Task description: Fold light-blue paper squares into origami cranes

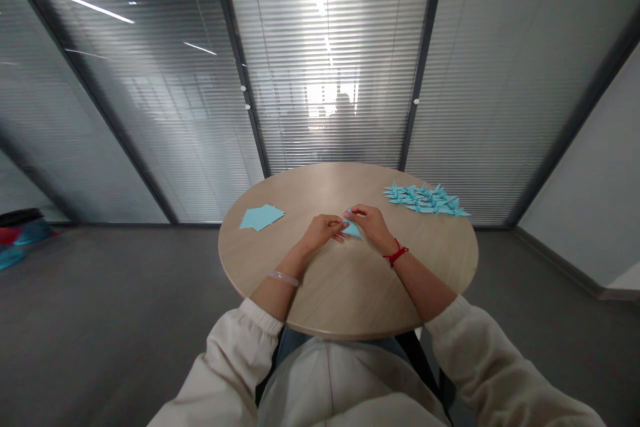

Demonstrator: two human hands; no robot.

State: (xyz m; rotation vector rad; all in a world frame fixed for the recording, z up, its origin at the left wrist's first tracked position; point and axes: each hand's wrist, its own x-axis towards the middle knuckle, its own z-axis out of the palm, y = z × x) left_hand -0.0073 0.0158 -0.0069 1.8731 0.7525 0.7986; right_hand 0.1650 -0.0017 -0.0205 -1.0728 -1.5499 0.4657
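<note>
Near the middle of the round table, a small folded piece of light-blue paper (352,230) is pinched between both my hands. My left hand (324,230) has its thumb and fingers closed on the paper's left side, and a pale bracelet circles that wrist. From the right, my right hand (370,221) grips the upper edge, with a red cord bracelet on its wrist. The fingers cover part of the paper, so its exact folds are hidden.
The wooden round table (345,300) carries several loose light-blue paper sheets (261,217) at left and a cluster of folded blue paper cranes (425,199) at far right. Glass panels with blinds (330,33) stand just behind it.
</note>
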